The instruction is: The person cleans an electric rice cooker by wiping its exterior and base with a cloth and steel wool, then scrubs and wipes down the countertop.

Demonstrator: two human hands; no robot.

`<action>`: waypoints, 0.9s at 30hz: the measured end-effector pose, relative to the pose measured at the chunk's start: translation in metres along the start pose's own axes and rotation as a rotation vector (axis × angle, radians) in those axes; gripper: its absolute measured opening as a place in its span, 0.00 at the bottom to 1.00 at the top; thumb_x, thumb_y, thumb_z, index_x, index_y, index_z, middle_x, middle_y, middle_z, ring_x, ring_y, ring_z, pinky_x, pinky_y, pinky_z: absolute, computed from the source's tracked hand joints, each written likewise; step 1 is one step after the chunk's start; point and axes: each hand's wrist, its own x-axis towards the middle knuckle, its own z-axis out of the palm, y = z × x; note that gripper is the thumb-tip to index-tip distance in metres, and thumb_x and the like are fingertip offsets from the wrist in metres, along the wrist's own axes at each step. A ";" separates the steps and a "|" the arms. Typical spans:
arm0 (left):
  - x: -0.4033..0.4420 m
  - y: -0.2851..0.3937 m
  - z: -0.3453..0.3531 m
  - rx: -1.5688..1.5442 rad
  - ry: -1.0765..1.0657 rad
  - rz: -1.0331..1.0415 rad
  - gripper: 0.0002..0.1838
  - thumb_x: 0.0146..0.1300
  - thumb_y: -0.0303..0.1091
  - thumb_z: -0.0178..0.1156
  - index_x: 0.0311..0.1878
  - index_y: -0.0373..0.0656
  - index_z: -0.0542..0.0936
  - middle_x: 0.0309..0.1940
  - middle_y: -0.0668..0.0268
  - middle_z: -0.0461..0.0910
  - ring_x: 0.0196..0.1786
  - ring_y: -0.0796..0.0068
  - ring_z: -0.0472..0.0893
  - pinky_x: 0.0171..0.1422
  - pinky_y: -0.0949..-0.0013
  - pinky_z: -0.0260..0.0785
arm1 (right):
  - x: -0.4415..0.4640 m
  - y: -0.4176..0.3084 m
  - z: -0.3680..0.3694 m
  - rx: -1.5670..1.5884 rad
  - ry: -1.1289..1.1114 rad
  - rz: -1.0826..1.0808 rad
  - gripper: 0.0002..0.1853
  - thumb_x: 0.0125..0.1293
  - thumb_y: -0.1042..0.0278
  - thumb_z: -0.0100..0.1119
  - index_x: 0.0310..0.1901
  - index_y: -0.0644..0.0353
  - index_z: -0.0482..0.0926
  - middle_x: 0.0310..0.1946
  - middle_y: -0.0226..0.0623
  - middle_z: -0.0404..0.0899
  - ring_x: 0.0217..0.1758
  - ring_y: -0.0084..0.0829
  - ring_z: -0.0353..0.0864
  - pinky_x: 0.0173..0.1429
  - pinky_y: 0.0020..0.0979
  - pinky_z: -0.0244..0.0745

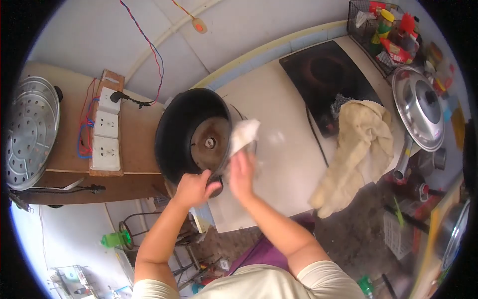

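Note:
A black rice cooker body (191, 114) is tilted on the counter, its opening facing me. A brownish heating plate (209, 142) with a round centre piece shows at its bottom. My left hand (193, 189) is closed on the near edge of the cooker, by a dark knob-like part (215, 185). My right hand (241, 174), blurred by motion, holds a white cloth or tissue (245, 134) against the cooker's right outer side. The fingers behind the cloth are partly hidden.
A black induction cooktop (331, 74) stands right of the cooker, a beige towel (358, 149) draped at its front. Farther right are a lidded pan (418, 107) and a wire basket (378, 35) of condiments. Sockets (106, 127) and a steamer tray (32, 132) are left.

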 end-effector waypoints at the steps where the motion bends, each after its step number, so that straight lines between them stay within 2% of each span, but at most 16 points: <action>1: 0.002 0.000 0.004 -0.005 0.023 -0.004 0.17 0.60 0.46 0.56 0.34 0.39 0.71 0.15 0.54 0.74 0.22 0.50 0.76 0.26 0.55 0.66 | -0.006 -0.019 -0.001 -0.004 0.006 -0.186 0.17 0.64 0.72 0.44 0.54 0.65 0.70 0.52 0.50 0.68 0.56 0.50 0.63 0.62 0.44 0.56; 2: 0.006 0.000 0.008 -0.010 0.042 -0.009 0.17 0.61 0.45 0.55 0.33 0.38 0.71 0.14 0.53 0.73 0.21 0.49 0.75 0.25 0.54 0.65 | -0.011 -0.028 -0.001 -0.008 0.013 -0.367 0.19 0.64 0.72 0.43 0.57 0.64 0.68 0.57 0.53 0.65 0.59 0.52 0.61 0.64 0.46 0.54; 5: 0.013 0.011 0.011 -0.025 0.111 -0.053 0.15 0.64 0.42 0.53 0.30 0.38 0.69 0.13 0.52 0.71 0.19 0.48 0.74 0.23 0.53 0.63 | 0.006 0.004 0.003 0.017 0.095 -0.366 0.17 0.65 0.73 0.41 0.54 0.63 0.70 0.54 0.52 0.67 0.58 0.50 0.63 0.62 0.45 0.55; 7: 0.023 0.022 0.008 -0.047 0.143 -0.103 0.15 0.66 0.39 0.50 0.28 0.39 0.68 0.13 0.51 0.70 0.19 0.46 0.73 0.22 0.52 0.62 | 0.011 0.064 0.018 0.014 0.088 0.052 0.14 0.66 0.71 0.39 0.47 0.64 0.73 0.52 0.52 0.70 0.56 0.48 0.65 0.60 0.44 0.57; 9: 0.026 0.030 0.012 -0.056 0.194 -0.124 0.15 0.67 0.39 0.49 0.27 0.39 0.68 0.13 0.50 0.71 0.20 0.45 0.72 0.22 0.51 0.62 | 0.038 0.088 -0.002 0.293 0.055 0.334 0.14 0.67 0.68 0.39 0.46 0.65 0.72 0.50 0.51 0.71 0.55 0.48 0.67 0.58 0.44 0.59; 12: 0.031 0.039 0.012 -0.080 0.229 -0.183 0.16 0.67 0.40 0.48 0.27 0.38 0.68 0.14 0.49 0.71 0.21 0.44 0.73 0.23 0.51 0.62 | 0.040 0.086 0.000 0.203 0.009 0.379 0.16 0.68 0.66 0.38 0.50 0.66 0.70 0.50 0.51 0.71 0.55 0.46 0.67 0.59 0.42 0.59; 13: 0.031 0.042 0.012 -0.093 0.229 -0.208 0.17 0.67 0.40 0.48 0.27 0.38 0.68 0.14 0.49 0.71 0.21 0.44 0.73 0.23 0.51 0.62 | 0.030 0.083 0.009 0.158 0.000 0.194 0.19 0.70 0.64 0.37 0.56 0.65 0.68 0.52 0.52 0.70 0.58 0.45 0.66 0.62 0.40 0.58; 19: 0.044 0.053 0.012 -0.142 0.264 -0.288 0.18 0.68 0.40 0.47 0.26 0.38 0.70 0.16 0.47 0.71 0.23 0.42 0.73 0.26 0.50 0.63 | 0.007 0.066 0.005 0.289 -0.084 -0.043 0.22 0.71 0.62 0.35 0.60 0.69 0.64 0.62 0.53 0.63 0.67 0.44 0.58 0.69 0.35 0.50; 21: 0.048 0.057 0.010 -0.155 0.270 -0.319 0.18 0.68 0.40 0.47 0.25 0.38 0.70 0.16 0.47 0.72 0.23 0.42 0.73 0.26 0.49 0.63 | 0.044 0.071 -0.003 0.288 -0.017 0.170 0.23 0.71 0.61 0.35 0.60 0.69 0.64 0.60 0.52 0.66 0.66 0.44 0.61 0.69 0.34 0.52; 22: 0.049 0.059 0.010 -0.160 0.274 -0.333 0.18 0.68 0.41 0.47 0.25 0.38 0.70 0.16 0.46 0.72 0.24 0.42 0.73 0.27 0.49 0.63 | 0.055 0.081 0.002 0.245 0.090 0.242 0.22 0.71 0.61 0.36 0.57 0.68 0.67 0.52 0.53 0.72 0.57 0.47 0.69 0.62 0.37 0.60; 24: 0.051 0.060 0.011 -0.142 0.280 -0.350 0.19 0.68 0.41 0.46 0.25 0.38 0.70 0.17 0.46 0.72 0.24 0.41 0.73 0.27 0.49 0.63 | 0.048 0.083 -0.001 0.104 0.058 0.301 0.20 0.71 0.62 0.35 0.53 0.69 0.69 0.42 0.55 0.74 0.47 0.50 0.72 0.53 0.41 0.64; 26: 0.051 0.061 0.012 -0.137 0.280 -0.372 0.19 0.68 0.42 0.46 0.25 0.38 0.70 0.17 0.46 0.72 0.24 0.41 0.73 0.28 0.48 0.63 | 0.012 0.075 0.007 0.036 0.184 0.079 0.17 0.70 0.66 0.37 0.53 0.69 0.67 0.41 0.56 0.72 0.45 0.50 0.71 0.50 0.42 0.63; 27: 0.053 0.061 0.012 -0.139 0.285 -0.379 0.19 0.68 0.42 0.46 0.25 0.38 0.70 0.17 0.46 0.72 0.24 0.41 0.73 0.28 0.48 0.63 | -0.013 0.064 0.010 0.022 0.124 0.146 0.17 0.69 0.68 0.38 0.55 0.68 0.64 0.44 0.56 0.71 0.47 0.50 0.70 0.51 0.42 0.63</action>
